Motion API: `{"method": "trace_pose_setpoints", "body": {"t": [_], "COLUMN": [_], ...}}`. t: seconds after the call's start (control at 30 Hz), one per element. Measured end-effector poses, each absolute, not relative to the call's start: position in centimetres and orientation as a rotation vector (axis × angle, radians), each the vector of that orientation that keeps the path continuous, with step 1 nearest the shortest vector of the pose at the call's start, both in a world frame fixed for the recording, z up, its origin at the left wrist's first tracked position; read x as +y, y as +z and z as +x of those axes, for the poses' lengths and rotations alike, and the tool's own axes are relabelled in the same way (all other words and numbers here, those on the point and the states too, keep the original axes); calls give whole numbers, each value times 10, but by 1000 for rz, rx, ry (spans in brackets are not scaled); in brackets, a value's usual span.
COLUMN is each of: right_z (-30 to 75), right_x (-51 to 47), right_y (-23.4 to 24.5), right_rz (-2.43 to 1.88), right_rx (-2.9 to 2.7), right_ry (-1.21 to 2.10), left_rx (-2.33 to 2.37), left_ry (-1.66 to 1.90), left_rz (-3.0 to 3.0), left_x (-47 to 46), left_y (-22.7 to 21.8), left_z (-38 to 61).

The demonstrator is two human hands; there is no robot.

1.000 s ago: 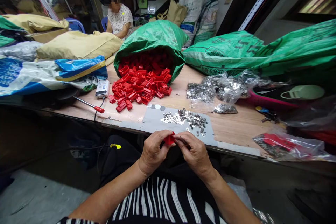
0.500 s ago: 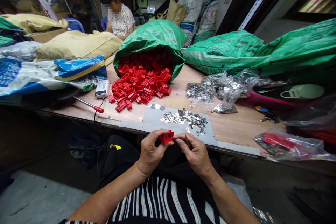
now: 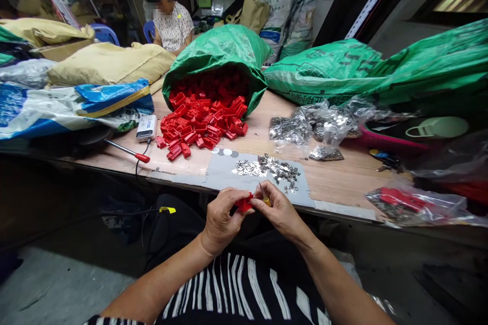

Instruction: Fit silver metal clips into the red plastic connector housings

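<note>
My left hand (image 3: 223, 216) is closed round a small red plastic part (image 3: 244, 204), held just below the table's front edge. My right hand (image 3: 280, 208) pinches a thin tool with a yellow handle (image 3: 264, 197) against that part. Beyond my hands, a scatter of small metal pieces (image 3: 269, 168) lies on a grey sheet (image 3: 221, 172). Further back, a heap of red plastic parts (image 3: 200, 124) spills out of an open green sack (image 3: 223, 51).
Clear bags of metal pieces (image 3: 316, 127) lie to the right, with more green sacks (image 3: 343, 68) behind. A white device (image 3: 147, 128) and a red-tipped rod (image 3: 127, 151) lie at the left. Another person (image 3: 170, 20) sits across the table. A clear bag with red parts (image 3: 412, 203) lies at the right edge.
My hands have shifted slightly upward and the right hand has turned, so the thin yellow-handled tool now shows against the red part. The view has tilted a little.
</note>
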State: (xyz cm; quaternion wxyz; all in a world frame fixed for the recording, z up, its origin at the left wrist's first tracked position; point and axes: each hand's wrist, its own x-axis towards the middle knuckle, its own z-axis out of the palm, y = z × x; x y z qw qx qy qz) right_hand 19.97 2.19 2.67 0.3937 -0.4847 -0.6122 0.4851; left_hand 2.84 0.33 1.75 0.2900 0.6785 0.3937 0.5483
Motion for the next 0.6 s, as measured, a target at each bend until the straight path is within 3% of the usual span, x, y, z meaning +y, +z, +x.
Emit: {"method": "trace_pose_setpoints", "body": {"t": [0.13,0.33,0.6], "right_z": [200,198,204], "right_x": [23,19,18], "right_y": [23,32,25], "right_rz": [-1224,-1196,-1204], "right_rx": [-1579,-1326,-1456], "right_ry": [1211,1522,1478], "left_rx": [1105,1158,1151], "left_ry": [1428,1373,1354], "left_rz": [1793,1589,1622], "left_x": [3,4,0], "left_y": [14,10,8], "left_z": [30,29,29]}}
